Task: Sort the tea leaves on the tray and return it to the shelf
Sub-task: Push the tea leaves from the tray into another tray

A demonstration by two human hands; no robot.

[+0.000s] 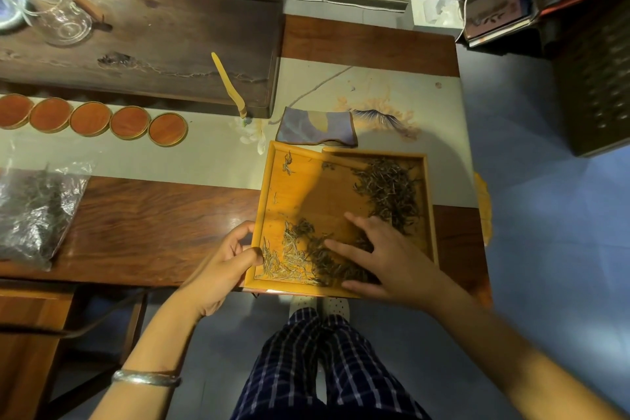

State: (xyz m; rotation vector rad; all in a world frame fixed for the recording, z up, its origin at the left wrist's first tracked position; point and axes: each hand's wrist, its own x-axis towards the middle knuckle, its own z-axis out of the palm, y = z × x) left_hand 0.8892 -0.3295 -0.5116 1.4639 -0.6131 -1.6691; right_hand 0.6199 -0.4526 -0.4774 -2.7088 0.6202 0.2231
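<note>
two hands are working in the head view. the wooden tray [430, 201] is lying at the near edge of the table [163, 215], overhanging it slightly. the left hand [223, 264] is gripping the tray's left rim, thumb over the edge and fingers curled beneath. the right hand [381, 259] is lying spread and flat-fingered on the loose tea leaves [388, 187], holding nothing. the leaves are looking dry, light and brittle, likely to scatter if the tray is tipping; the stiff tray is probably best carried level by opposite rims. a plastic bag of tea [34, 211] is sitting well to the left. no writing is readable.
</note>
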